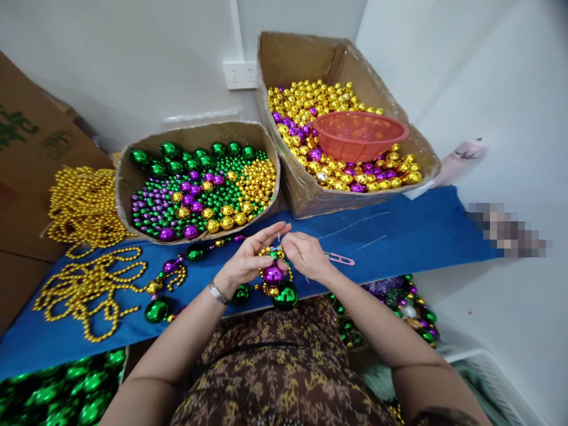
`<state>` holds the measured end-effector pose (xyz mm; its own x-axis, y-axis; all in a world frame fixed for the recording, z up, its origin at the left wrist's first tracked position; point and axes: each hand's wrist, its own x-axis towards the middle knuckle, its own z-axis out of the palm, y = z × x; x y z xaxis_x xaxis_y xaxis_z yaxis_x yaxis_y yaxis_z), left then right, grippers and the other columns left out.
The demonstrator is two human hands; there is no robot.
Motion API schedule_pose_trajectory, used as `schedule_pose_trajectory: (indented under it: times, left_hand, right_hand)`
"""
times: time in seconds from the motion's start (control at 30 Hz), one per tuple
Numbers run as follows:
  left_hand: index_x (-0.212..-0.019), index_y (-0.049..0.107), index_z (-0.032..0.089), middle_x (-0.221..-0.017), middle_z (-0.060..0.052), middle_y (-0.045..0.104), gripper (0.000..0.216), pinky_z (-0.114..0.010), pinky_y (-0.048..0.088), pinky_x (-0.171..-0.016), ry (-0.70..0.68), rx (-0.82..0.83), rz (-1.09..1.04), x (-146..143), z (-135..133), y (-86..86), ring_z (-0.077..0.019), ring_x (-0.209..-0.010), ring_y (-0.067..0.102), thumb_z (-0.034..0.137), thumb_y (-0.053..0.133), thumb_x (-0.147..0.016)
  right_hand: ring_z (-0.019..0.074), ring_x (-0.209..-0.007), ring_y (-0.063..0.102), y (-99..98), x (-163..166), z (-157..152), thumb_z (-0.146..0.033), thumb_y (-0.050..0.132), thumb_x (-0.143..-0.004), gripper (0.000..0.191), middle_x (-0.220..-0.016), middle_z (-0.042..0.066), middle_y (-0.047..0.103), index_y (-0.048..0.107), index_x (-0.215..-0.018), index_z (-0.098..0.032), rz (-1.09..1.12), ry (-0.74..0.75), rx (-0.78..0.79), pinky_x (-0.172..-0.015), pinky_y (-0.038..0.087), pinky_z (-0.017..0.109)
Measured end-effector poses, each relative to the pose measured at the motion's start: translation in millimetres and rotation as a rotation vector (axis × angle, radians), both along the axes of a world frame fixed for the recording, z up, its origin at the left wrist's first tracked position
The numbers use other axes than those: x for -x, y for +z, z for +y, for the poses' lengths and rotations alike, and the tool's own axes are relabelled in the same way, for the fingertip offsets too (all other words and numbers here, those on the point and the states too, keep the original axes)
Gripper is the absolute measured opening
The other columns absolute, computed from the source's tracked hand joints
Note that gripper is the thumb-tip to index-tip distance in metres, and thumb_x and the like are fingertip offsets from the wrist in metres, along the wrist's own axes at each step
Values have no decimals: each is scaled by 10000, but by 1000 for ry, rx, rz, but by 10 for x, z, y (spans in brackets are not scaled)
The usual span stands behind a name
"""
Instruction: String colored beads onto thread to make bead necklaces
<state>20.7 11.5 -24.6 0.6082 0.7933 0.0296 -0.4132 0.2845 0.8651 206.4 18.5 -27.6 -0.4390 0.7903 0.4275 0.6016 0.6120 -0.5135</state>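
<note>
My left hand (243, 260) is closed around a cluster on a bead garland, thumb and fingers about a shiny purple ball (273, 274) and small gold beads. My right hand (306, 255) is pinched beside the left fingertips, where a short white thread (279, 238) shows. A large green ball (285, 295) hangs just below both hands. More of the garland, with a green ball (157, 309) and gold and purple beads, lies on the table to the left. A pink-handled tool (341, 258) shows behind my right wrist; its other end is hidden.
A low cardboard box (124, 204) of green, purple and gold beads stands behind my hands. To its right, a taller box (310, 198) holds gold and purple balls and a red basket (361, 142). Gold bead strings (95, 281) and loose threads (373, 242) lie on the blue cloth (426, 231).
</note>
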Motion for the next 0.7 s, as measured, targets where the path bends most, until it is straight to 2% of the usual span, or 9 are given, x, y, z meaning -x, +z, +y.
schedule_pose_trajectory:
  times: [0.07,0.13,0.23,0.3,0.37,0.47,0.53,0.7]
  left_hand:
    - [-1356,535,328,-1587,-100,256,687,-327,596,-744,1,2,-2,-4,0,-4,-187,-807,717,231,777,-720]
    - [-1361,533,303,-1582,-96,271,700,-298,588,-777,14,2,-2,-11,-1,-10,-222,-945,700,212,779,-712]
    - [-1365,531,270,-1571,-86,303,716,-270,566,-846,33,5,-2,-25,-4,-20,-283,-1210,577,189,782,-699]
    - [-1367,528,266,-1570,-84,307,718,-270,559,-868,32,8,-3,-32,-5,-22,-293,-1268,529,184,780,-700]
    - [-1371,524,272,-1573,-94,296,718,-272,562,-852,26,3,0,-35,-6,-16,-284,-1210,579,190,779,-705]
    - [-1379,511,301,-1584,-115,260,714,-290,581,-784,1,-19,14,-35,-9,9,-223,-945,704,214,777,-722]
    - [-1375,510,324,-1589,-115,247,696,-302,588,-767,-3,-41,25,-36,-13,37,-180,-827,718,210,767,-738]
    - [-1361,516,350,-1580,-92,284,642,-329,581,-834,117,-157,72,-69,-9,154,-190,-890,712,199,738,-778]
  right_hand:
    - [160,-698,546,-4,6,0,-334,305,-990,370,-686,17,601,544,-735,-213,-22,0,-7,-690,382,273]
    - [163,-707,547,-10,14,-2,-324,322,-988,354,-691,18,607,550,-740,-214,-34,-2,-10,-699,386,272]
    - [166,-730,554,-27,24,-3,-319,331,-989,343,-713,23,622,563,-758,-215,-43,-9,-21,-717,392,274]
    - [165,-744,559,-35,29,-3,-327,340,-990,339,-729,25,633,572,-768,-217,-56,-11,-19,-733,397,275]
    - [167,-756,564,-31,25,-6,-348,345,-992,344,-746,28,642,581,-778,-218,-62,-16,-5,-744,406,280]
    - [182,-781,579,2,-32,-26,-404,332,-997,371,-782,40,653,593,-812,-215,-28,-26,36,-749,424,299]
    - [191,-824,597,17,-118,-53,-442,331,-994,370,-840,47,666,596,-869,-216,33,-27,79,-767,440,310]
    - [181,-867,633,-50,-385,-177,-484,366,-980,336,-966,46,664,555,-1082,-226,308,-109,218,-769,487,308]
